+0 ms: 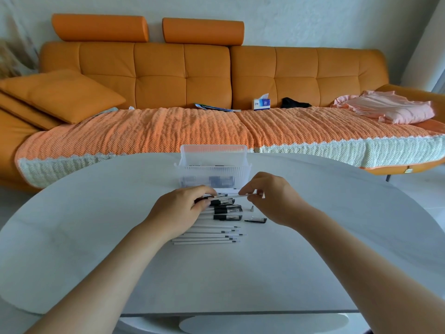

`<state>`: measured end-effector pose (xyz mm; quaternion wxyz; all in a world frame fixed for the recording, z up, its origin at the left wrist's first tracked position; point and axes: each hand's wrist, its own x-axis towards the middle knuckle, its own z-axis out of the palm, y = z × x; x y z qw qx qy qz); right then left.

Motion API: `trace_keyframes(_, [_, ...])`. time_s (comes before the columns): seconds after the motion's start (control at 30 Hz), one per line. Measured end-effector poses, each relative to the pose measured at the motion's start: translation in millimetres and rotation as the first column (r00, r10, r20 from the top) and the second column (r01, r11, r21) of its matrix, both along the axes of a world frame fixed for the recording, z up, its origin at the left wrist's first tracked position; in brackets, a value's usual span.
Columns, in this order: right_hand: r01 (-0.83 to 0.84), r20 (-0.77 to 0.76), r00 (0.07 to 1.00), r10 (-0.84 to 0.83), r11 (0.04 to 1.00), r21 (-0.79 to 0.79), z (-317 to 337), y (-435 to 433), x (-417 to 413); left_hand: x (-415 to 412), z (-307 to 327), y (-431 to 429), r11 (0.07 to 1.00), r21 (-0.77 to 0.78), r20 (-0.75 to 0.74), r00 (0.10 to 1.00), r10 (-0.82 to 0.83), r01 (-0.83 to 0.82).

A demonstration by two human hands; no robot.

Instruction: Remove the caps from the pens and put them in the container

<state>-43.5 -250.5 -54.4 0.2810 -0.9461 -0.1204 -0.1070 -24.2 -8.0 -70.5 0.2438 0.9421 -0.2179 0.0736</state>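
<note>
Clear container [212, 169] held dark pieces [216, 180]; right hand [272, 198] pinched a white pen [250, 194], left hand [179, 213] gripped its black cap [201, 199].

Home living room. Shown by orange tufted sofa [183, 75] with bolster headrests [100, 27], loose cushion [60, 95], knitted throw [168, 131], tissue box [261, 103], heaped pink clothing [390, 109], white oval table [96, 225] in front.

Container [213, 173] blocks far side; pen row [216, 220] fills centre; table [313, 261] open at flanks, near edge.
</note>
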Motion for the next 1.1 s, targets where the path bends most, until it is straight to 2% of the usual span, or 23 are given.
trace_keyframes(0.1, [-0.049, 0.013, 0.999, 0.049, 0.998, 0.048, 0.1, 7.9, -3.0, -4.0, 0.7, -5.9, 0.998, -0.03, -0.024, 0.998, -0.059, 0.058])
trace_keyframes(0.23, [-0.082, -0.034, 0.996, 0.086, 0.991, 0.109, -1.3, 12.7, -3.4, -3.6, 1.2, -6.3, 0.999, -0.029, -0.007, 0.999, -0.045, 0.045])
trace_keyframes(0.5, [0.025, -0.057, 0.998, -0.017, 0.991, 0.13, 0.2, 5.8, -3.9, -5.1, 3.2, -3.6, 0.999, -0.026, -0.007, 1.0, -0.03, 0.029])
trace_keyframes(0.77, [-0.124, -0.06, 0.988, 0.143, 0.963, 0.238, -1.6, 28.1, -10.9, -9.5, -4.5, -16.8, 0.998, 0.014, -0.013, 0.998, -0.063, 0.063])
trace_keyframes(0.93, [-0.08, -0.062, 0.993, 0.096, 0.972, 0.221, -3.3, 23.3, -7.8, -9.1, -6.1, -16.4, 0.998, 0.0, -0.021, 0.998, -0.057, 0.057])
trace_keyframes(1.1, [-0.035, -0.087, 0.995, 0.046, 0.991, 0.127, -6.0, 15.7, -6.1, -11.1, -5.6, -17.3, 0.997, -0.001, -0.018, 0.997, -0.072, 0.072])
